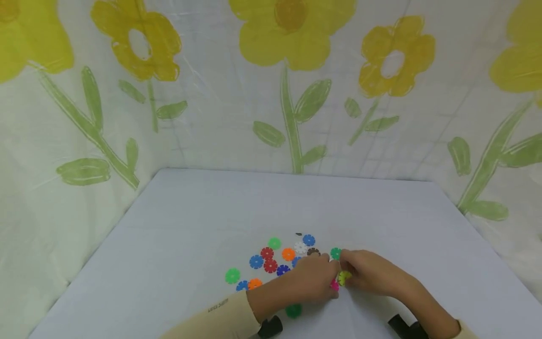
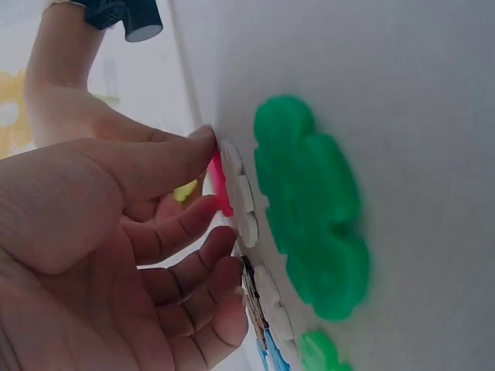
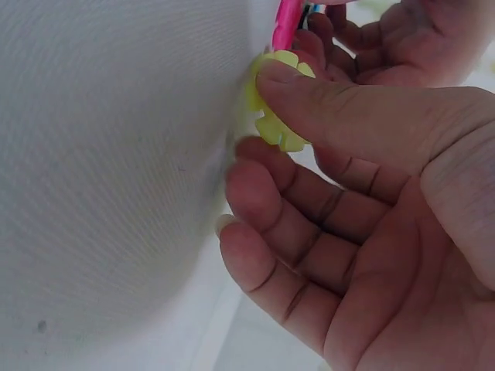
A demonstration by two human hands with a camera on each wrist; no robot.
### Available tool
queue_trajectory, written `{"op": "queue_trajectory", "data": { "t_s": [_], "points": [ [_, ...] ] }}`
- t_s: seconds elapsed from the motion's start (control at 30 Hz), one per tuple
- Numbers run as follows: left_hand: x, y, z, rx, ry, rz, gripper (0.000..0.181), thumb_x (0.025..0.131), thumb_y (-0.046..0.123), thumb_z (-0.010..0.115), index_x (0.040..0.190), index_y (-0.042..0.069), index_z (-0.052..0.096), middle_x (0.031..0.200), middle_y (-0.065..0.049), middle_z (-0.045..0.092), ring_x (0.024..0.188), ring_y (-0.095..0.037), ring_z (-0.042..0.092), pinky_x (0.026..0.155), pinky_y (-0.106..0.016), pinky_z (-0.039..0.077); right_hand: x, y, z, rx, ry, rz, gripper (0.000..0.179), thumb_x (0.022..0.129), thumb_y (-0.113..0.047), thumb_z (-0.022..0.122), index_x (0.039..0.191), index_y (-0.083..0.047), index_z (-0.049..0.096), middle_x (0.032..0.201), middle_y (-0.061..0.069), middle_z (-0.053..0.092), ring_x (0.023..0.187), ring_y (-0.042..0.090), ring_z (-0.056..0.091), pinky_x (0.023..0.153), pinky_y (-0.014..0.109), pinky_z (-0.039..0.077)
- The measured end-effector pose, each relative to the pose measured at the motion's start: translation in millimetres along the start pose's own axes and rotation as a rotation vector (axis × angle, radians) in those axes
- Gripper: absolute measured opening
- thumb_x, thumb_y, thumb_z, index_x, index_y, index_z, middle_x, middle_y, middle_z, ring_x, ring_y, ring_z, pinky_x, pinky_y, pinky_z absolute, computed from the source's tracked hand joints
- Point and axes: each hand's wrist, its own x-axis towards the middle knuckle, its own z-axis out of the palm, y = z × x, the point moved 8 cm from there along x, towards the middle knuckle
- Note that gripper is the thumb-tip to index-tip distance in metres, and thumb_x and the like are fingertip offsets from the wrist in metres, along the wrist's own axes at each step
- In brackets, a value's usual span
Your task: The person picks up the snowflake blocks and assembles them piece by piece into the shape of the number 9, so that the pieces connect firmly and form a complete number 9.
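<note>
Near the table's front, my left hand (image 1: 316,278) pinches a pink notched plastic disc (image 1: 334,285) between thumb and index finger. In the left wrist view the pink disc (image 2: 220,184) stands on edge, a white disc (image 2: 241,193) right behind it. Close on the right, my right hand (image 1: 369,271) holds a yellow notched disc (image 1: 344,278) between thumb and fingers. The yellow disc (image 3: 288,127) shows under the thumb tip in the right wrist view, just below the pink one (image 3: 286,25). A green disc (image 1: 336,254) lies just beyond the fingers.
Several notched discs lie loosely to the left, among them a red one (image 1: 270,266), an orange one (image 1: 288,254) and a light green one (image 1: 232,276). A dark green disc (image 1: 293,310) lies below my left forearm. A flower-printed curtain (image 1: 220,117) surrounds the white table (image 1: 190,212).
</note>
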Motion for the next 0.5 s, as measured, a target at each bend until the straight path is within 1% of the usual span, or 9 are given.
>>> {"op": "queue_trajectory", "data": {
  "t_s": [0.07,0.17,0.23,0.3,0.33,0.4,0.5],
  "points": [
    [0.0,-1.1,0.1,-0.034,-0.008,-0.008,0.042,0.085,0.043,0.08,0.116,0.02,0.064,0.086,0.007,0.055,0.077,-0.006,0.05,0.067,-0.021,0.048,0.2,-1.0,1.1,0.008,-0.013,-0.006,0.03,0.082,-0.003,0.08,0.093,-0.018,0.056,0.076,-0.014,0.054,0.07,0.004,0.05,0.062,0.025,0.048],
    [-3.0,-1.2,-0.3,-0.117,-0.02,-0.004,0.035,0.085,0.035,0.082,0.108,0.02,0.06,0.079,0.009,0.055,0.069,-0.004,0.051,0.062,-0.019,0.046,0.1,-2.7,2.1,0.021,-0.025,-0.019,0.031,0.084,-0.004,0.079,0.096,-0.019,0.055,0.073,-0.015,0.053,0.067,0.004,0.049,0.059,0.024,0.047],
    [-6.7,-1.8,-2.7,-0.171,-0.015,0.015,0.03,0.085,0.029,0.082,0.104,0.022,0.06,0.075,0.011,0.056,0.067,-0.003,0.051,0.06,-0.018,0.045,-0.2,-4.3,1.7,0.028,-0.022,-0.035,0.03,0.086,-0.006,0.078,0.097,-0.019,0.055,0.073,-0.015,0.053,0.065,0.003,0.048,0.058,0.023,0.047],
    [-12.7,-5.7,-8.5,-0.23,-0.001,0.038,0.024,0.086,0.025,0.082,0.1,0.024,0.063,0.074,0.013,0.057,0.066,-0.002,0.052,0.06,-0.017,0.045,-0.8,-6.6,-1.1,0.037,-0.006,-0.058,0.028,0.088,-0.005,0.076,0.1,-0.019,0.054,0.072,-0.015,0.054,0.064,0.002,0.048,0.058,0.023,0.047],
    [-16.3,-8.9,-13.9,-0.246,0.016,0.053,0.021,0.086,0.024,0.081,0.099,0.024,0.065,0.073,0.014,0.057,0.066,-0.002,0.052,0.06,-0.016,0.045,-1.4,-7.5,-3.5,0.05,0.005,-0.067,0.026,0.089,-0.005,0.074,0.102,-0.018,0.054,0.072,-0.015,0.055,0.063,0.001,0.048,0.057,0.023,0.047],
    [-25.4,-19.1,-28.8,-0.3,0.07,0.085,0.015,0.087,0.024,0.081,0.095,0.024,0.069,0.073,0.015,0.058,0.067,-0.001,0.053,0.061,-0.016,0.046,-3.7,-9.2,-11.1,0.066,0.044,-0.087,0.024,0.092,-0.004,0.071,0.105,-0.017,0.055,0.071,-0.015,0.054,0.061,0.001,0.048,0.056,0.023,0.047],
    [-44.1,-41.3,-58.3,-0.375,0.169,0.123,0.007,0.089,0.022,0.079,0.092,0.022,0.073,0.074,0.017,0.06,0.067,-0.002,0.054,0.064,-0.015,0.047,-8.7,-11.9,-26.0,0.103,0.113,-0.113,0.021,0.095,-0.004,0.067,0.11,-0.014,0.056,0.071,-0.014,0.056,0.06,0.001,0.049,0.054,0.024,0.048]
  ]
}}
